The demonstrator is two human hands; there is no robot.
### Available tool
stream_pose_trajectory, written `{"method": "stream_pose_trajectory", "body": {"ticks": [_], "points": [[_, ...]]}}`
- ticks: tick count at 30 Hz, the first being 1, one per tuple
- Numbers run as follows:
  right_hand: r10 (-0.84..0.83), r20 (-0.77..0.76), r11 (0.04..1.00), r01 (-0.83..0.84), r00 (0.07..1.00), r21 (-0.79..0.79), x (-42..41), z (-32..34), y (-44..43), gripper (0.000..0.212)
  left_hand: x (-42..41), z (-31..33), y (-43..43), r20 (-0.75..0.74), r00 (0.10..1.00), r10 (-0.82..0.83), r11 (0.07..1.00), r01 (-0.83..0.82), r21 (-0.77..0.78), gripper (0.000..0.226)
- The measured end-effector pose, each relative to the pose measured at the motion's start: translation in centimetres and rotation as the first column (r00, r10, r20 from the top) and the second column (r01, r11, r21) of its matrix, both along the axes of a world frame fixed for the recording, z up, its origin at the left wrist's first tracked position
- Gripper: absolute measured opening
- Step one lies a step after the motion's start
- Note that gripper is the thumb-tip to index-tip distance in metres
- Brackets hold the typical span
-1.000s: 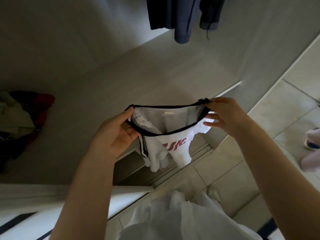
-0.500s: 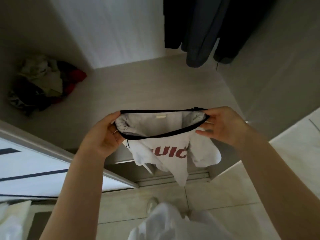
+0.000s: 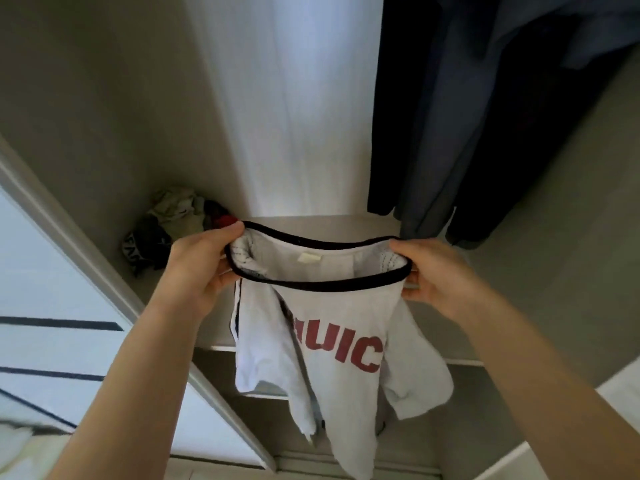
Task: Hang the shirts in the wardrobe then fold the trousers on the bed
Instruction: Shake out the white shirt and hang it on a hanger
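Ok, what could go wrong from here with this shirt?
1. The left hand and right hand grip the shirt by its black-trimmed opening, pulled taut; that trim might stretch.
2. No hanger is in view, so one hand would probably have to let go, and the shirt could slump or drop.
3. The dark clothes hanging at right may crowd it.

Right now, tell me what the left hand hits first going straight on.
For the left hand, probably the wardrobe's pale back panel, passing right of the clothes pile; depth is unclear.
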State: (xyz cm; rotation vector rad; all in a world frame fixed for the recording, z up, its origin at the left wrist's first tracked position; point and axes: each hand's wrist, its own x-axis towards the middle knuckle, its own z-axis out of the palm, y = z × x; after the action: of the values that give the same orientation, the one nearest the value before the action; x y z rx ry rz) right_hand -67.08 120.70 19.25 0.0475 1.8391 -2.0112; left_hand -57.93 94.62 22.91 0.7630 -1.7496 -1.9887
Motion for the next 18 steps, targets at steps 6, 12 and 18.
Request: {"method": "stream_pose_trajectory", "body": {"ticks": [6, 12, 18], "points": [[0.04, -0.239, 0.987, -0.001, 0.97, 0.162, -1.7, 4.1, -0.8, 0.023, -2.1, 4.9, -1.3, -0.07, 0.997, -0.041, 0.995, 0.035, -0.096, 0.012], [0.184, -0.553, 0.836, 0.166, 0.813, 0.523, -3.8, 9.5, -3.3, 0.016, -4.4, 11.7, -1.9, -0.129, 0.99, -0.06, 0.968, 0.026, -0.249, 0.017], [0.456, -0.639, 0.546, 0.372, 0.619, 0.751, -4.0, 15.9, -5.7, 0.022, -6.7, 18.7, -3.1, -0.197, 0.976, -0.095, 0.929, 0.016, -0.37, 0.02]]}}
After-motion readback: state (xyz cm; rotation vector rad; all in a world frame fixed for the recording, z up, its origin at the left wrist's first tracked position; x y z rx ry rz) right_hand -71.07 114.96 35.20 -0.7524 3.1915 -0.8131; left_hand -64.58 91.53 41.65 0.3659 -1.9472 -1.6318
